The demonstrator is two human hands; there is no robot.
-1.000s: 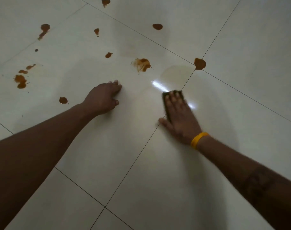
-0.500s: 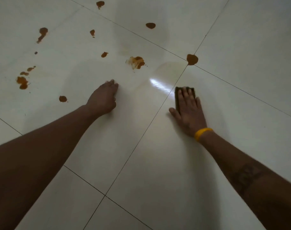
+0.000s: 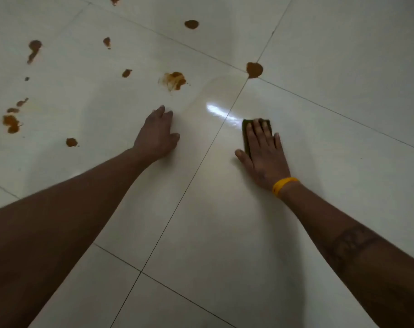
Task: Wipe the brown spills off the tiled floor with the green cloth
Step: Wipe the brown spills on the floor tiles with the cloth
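Note:
My right hand (image 3: 262, 152) lies flat, fingers straight, pressing the folded green cloth (image 3: 245, 134) onto the pale tiled floor (image 3: 224, 221); only the cloth's far and left edges show. My left hand (image 3: 156, 136) rests on the tile to the left, fingers bent, holding nothing. Brown spills lie beyond: a round one (image 3: 254, 69) on the tile joint ahead of the cloth, a smeared one (image 3: 174, 80) ahead of my left hand, and another (image 3: 191, 24) farther back.
Several more brown spots dot the left tiles, among them a blob (image 3: 71, 142) near my left wrist, a cluster (image 3: 10, 121) at the far left and a streak (image 3: 33, 49) farther back. A bright light reflection (image 3: 219, 112) lies between my hands.
My right hand slid the cloth to the right, across the tile joint onto the neighbouring tile. My left hand stayed planted in place.

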